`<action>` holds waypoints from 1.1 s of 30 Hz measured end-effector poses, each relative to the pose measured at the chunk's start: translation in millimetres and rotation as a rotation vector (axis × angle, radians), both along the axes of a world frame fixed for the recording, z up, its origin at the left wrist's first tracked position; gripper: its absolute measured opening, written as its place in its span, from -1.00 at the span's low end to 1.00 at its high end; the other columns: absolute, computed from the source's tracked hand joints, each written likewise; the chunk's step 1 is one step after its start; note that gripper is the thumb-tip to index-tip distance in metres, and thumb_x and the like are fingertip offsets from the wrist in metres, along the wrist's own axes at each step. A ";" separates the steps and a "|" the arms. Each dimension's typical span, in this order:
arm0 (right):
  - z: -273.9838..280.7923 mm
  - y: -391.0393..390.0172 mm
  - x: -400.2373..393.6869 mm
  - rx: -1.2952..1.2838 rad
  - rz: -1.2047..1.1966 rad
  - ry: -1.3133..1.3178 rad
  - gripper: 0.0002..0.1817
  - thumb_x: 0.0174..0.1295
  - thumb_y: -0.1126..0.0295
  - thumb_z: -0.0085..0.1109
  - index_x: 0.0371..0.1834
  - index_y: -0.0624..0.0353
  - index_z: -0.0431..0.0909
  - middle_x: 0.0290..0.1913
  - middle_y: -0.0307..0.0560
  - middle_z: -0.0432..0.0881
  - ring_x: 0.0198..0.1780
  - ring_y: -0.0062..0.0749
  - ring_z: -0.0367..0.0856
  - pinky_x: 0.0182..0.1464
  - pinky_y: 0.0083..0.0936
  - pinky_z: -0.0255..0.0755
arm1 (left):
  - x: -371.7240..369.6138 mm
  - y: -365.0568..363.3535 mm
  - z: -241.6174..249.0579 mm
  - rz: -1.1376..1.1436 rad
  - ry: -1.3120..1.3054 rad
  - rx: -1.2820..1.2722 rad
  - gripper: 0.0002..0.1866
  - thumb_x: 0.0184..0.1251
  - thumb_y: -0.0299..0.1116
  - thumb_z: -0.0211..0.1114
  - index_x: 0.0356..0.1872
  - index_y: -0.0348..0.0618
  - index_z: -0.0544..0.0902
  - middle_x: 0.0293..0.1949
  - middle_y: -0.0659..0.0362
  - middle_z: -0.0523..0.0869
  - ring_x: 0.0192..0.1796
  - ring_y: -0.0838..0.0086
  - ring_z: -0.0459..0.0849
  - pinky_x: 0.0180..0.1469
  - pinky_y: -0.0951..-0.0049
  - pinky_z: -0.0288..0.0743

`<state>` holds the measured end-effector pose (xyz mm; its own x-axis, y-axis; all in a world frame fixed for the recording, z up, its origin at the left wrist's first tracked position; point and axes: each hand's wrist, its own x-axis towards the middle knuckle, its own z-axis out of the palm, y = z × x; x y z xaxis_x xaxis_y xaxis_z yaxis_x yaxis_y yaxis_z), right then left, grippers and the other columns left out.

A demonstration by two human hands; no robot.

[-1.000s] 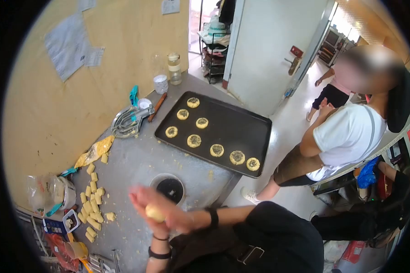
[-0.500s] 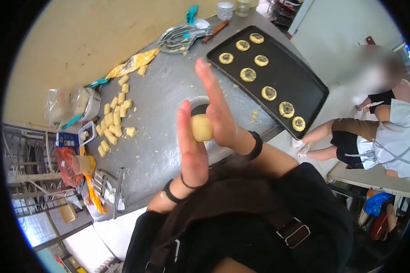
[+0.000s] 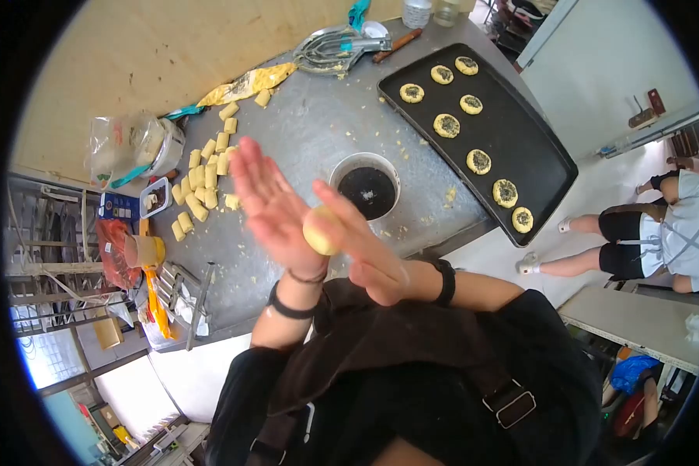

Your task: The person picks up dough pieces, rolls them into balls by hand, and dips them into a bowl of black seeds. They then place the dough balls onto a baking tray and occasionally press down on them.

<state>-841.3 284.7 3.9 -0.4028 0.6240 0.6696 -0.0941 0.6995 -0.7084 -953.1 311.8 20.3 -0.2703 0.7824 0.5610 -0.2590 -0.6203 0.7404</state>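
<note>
A pale yellow dough ball (image 3: 322, 231) is between my two palms. My left hand (image 3: 276, 213) is flat, its fingers stretched up and to the left. On the ball's other side my right hand (image 3: 369, 248) presses with extended fingers. Just beyond them stands a round metal bowl (image 3: 396, 184) holding a dark seed-like filling (image 3: 367, 193). Cut dough pieces (image 3: 210, 177) lie in a loose group on the metal table (image 3: 287, 116). The black baking tray (image 3: 520, 147) holds several round dough pieces (image 3: 478, 161) with dark centres.
A whisk attachment (image 3: 338, 50), a wooden stick (image 3: 398, 45) and a yellow piping bag (image 3: 248, 83) lie along the back. At the left are a small tub (image 3: 155, 197) and a metal rack (image 3: 50, 256). A person (image 3: 652, 233) is at the far right.
My left hand has tilted left and my right hand has come lower, with the ball still between them. The bowl, partly hidden before, is now in plain view. The whole view has shifted slightly.
</note>
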 end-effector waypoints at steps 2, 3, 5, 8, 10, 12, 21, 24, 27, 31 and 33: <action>17.3 1.1 0.7 0.050 -0.065 0.051 -0.26 0.44 -0.05 -0.43 0.47 0.35 0.06 0.53 0.25 -0.05 0.56 0.09 -0.17 0.51 -0.19 -0.29 | -1.1 -8.4 -24.3 -0.031 0.033 -0.043 -0.16 0.44 0.23 -0.21 0.46 -0.31 0.04 0.49 -0.06 0.09 0.53 0.22 0.00 0.53 0.22 -0.22; 23.5 15.8 2.8 0.026 -0.137 0.126 -0.26 0.44 -0.06 -0.44 0.46 0.35 0.07 0.52 0.25 -0.04 0.55 0.09 -0.15 0.50 -0.18 -0.28 | 5.3 -24.0 -37.8 -0.075 0.009 -0.035 -0.18 0.45 0.24 -0.23 0.46 -0.28 0.05 0.49 -0.04 0.11 0.52 0.24 0.04 0.52 0.24 -0.16; 19.9 27.6 1.7 -0.004 -0.214 0.157 -0.25 0.43 -0.08 -0.45 0.45 0.35 0.10 0.51 0.25 -0.01 0.54 0.11 -0.12 0.50 -0.14 -0.26 | 12.6 -37.4 -42.9 -0.109 -0.052 -0.029 -0.19 0.46 0.25 -0.26 0.45 -0.25 0.09 0.48 -0.02 0.14 0.51 0.25 0.08 0.50 0.25 -0.07; -16.3 14.1 -15.0 -0.014 -0.166 0.022 -0.24 0.43 -0.11 -0.47 0.44 0.32 0.12 0.50 0.22 0.04 0.53 0.15 -0.06 0.49 -0.08 -0.21 | 3.1 -20.6 6.5 0.039 -0.195 -0.073 -0.20 0.46 0.25 -0.27 0.42 -0.27 0.17 0.46 -0.07 0.16 0.53 0.21 0.04 0.50 0.20 -0.03; -3.2 1.0 -12.1 0.088 -0.121 -0.120 -0.28 0.40 -0.11 -0.37 0.45 0.16 0.16 0.50 0.18 0.05 0.51 0.14 -0.02 0.48 0.00 -0.21 | -12.2 -9.7 -18.9 -0.170 -0.189 -0.238 -0.23 0.47 0.24 -0.27 0.39 -0.25 0.20 0.43 -0.05 0.21 0.50 0.21 0.10 0.49 0.19 0.00; 8.5 7.7 -9.9 0.145 -0.223 -0.252 -0.31 0.37 -0.11 -0.31 0.45 0.06 0.21 0.50 0.15 0.06 0.51 0.14 -0.01 0.47 0.07 -0.23 | -11.1 -5.7 -52.2 -0.508 -0.224 -0.319 -0.33 0.51 0.17 -0.27 0.32 -0.22 0.28 0.35 0.01 0.32 0.38 0.24 0.31 0.39 0.20 0.22; -32.2 53.7 76.9 0.053 -0.634 -0.245 -0.42 0.32 0.11 -0.11 0.40 0.03 0.30 0.43 0.11 0.24 0.45 0.13 0.10 0.44 0.06 -0.17 | -31.5 9.1 -90.5 -0.765 -0.183 -0.926 -0.57 0.57 -0.08 -0.15 0.23 -0.15 0.36 0.07 0.09 0.58 0.09 0.32 0.63 0.08 0.37 0.56; -38.4 42.7 126.6 0.015 -0.814 -0.269 -0.46 0.44 0.11 -0.26 0.36 0.17 0.32 0.39 0.13 0.28 0.44 0.09 0.13 0.45 -0.08 -0.11 | -19.6 25.3 -87.6 -0.577 0.239 -0.931 -0.72 0.45 -0.37 0.10 0.12 -0.18 0.47 -0.06 0.13 0.64 -0.07 0.44 0.66 -0.08 0.51 0.57; -48.7 33.6 154.2 -0.064 -0.864 -0.255 -0.46 0.45 0.11 -0.26 0.35 0.21 0.32 0.39 0.14 0.28 0.44 0.08 0.13 0.44 -0.12 -0.09 | -9.5 53.8 -130.0 -0.527 0.724 -0.796 -0.71 0.27 -0.45 0.27 0.01 -0.18 0.54 -0.10 0.17 0.65 -0.14 0.52 0.64 -0.14 0.52 0.54; -62.5 35.7 164.0 -0.128 -0.870 -0.205 -0.46 0.43 0.13 -0.22 0.34 0.22 0.32 0.38 0.17 0.27 0.43 0.08 0.14 0.44 -0.14 -0.08 | 18.4 70.5 -174.1 -0.508 1.288 -0.561 -0.69 0.11 -0.39 0.37 -0.10 -0.14 0.55 -0.14 0.08 0.64 -0.16 0.29 0.64 -0.11 0.36 0.54; -65.6 41.4 162.1 -0.109 -0.835 -0.200 -0.47 0.40 0.16 -0.17 0.34 0.22 0.32 0.38 0.18 0.27 0.43 0.09 0.15 0.44 -0.14 -0.07 | 29.1 72.3 -183.2 -0.475 1.498 -0.472 -0.68 0.02 -0.40 0.40 -0.17 -0.14 0.54 -0.21 0.02 0.64 -0.16 0.17 0.63 -0.10 0.28 0.53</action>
<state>-679.1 326.0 -61.7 0.1126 0.8246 0.5544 0.5539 0.4112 -0.7240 -924.0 384.1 -162.9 0.5621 0.7993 -0.2125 0.7304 -0.3591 0.5810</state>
